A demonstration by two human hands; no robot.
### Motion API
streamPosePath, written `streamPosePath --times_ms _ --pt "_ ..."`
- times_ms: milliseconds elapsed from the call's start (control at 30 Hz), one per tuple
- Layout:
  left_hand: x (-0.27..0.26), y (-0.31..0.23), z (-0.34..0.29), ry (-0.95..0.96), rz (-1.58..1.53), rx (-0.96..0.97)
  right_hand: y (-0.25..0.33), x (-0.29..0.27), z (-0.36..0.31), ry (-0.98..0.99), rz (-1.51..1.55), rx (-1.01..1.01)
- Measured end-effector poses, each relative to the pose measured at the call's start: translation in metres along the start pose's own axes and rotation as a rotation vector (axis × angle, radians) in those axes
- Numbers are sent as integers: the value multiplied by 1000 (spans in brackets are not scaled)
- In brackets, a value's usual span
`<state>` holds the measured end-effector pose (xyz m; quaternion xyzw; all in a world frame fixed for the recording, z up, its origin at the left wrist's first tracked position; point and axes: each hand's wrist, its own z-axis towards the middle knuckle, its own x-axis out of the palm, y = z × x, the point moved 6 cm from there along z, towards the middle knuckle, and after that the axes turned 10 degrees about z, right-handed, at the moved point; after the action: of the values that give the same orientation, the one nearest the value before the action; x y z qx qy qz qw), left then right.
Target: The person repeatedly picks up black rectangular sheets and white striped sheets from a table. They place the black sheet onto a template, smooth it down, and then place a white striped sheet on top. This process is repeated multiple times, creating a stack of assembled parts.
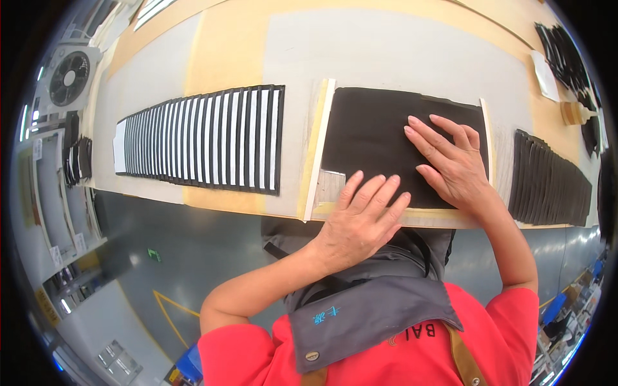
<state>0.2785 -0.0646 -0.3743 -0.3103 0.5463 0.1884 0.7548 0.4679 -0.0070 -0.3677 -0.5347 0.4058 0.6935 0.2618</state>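
A flat black fabric-like panel (pixel 367 122) lies on the table between two pale strips, the left strip (pixel 320 149) and the right strip (pixel 486 138). My right hand (pixel 454 157) rests on the panel's right half with its fingers apart. At the panel's lower left corner is my left hand (pixel 367 215), its fingers spread over the near edge. Neither hand grips anything that I can see. Just left of the left hand's fingertips, a small pale cut-out area (pixel 331 185) shows beside the black panel.
To the left lies a fanned row of black-edged white pieces (pixel 212 138). A fanned stack of dark pieces (pixel 547 180) sits at the right. Beyond it are a yellowish bottle (pixel 575 114), a white paper (pixel 544 76) and more black pieces (pixel 560 55). A fan (pixel 69 77) stands far left.
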Motion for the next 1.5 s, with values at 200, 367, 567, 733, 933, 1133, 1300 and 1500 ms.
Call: streamPosePath --times_ms 200,367,567,733,933,1133,1300,1500 --pt "-9 22 -6 75 42 -81 0 -1 1 45 16 23" --pt "-17 36 -15 132 44 -120 1 -1 1 49 26 18" --pt "-22 41 -21 238 174 -123 1 -2 1 24 37 -11" --pt "-38 41 -8 278 170 -121 1 -3 1 -20 69 -17" --pt "-31 35 64 -14 15 -46 -3 1 -1 -78 108 -27" --pt "7 52 115 -162 -163 11 -5 5 -7 -176 96 -46" --pt "18 53 113 -87 -110 -10 6 14 -14 -218 158 32" --pt "16 42 116 -40 -28 67 8 -1 -63 -158 140 329"
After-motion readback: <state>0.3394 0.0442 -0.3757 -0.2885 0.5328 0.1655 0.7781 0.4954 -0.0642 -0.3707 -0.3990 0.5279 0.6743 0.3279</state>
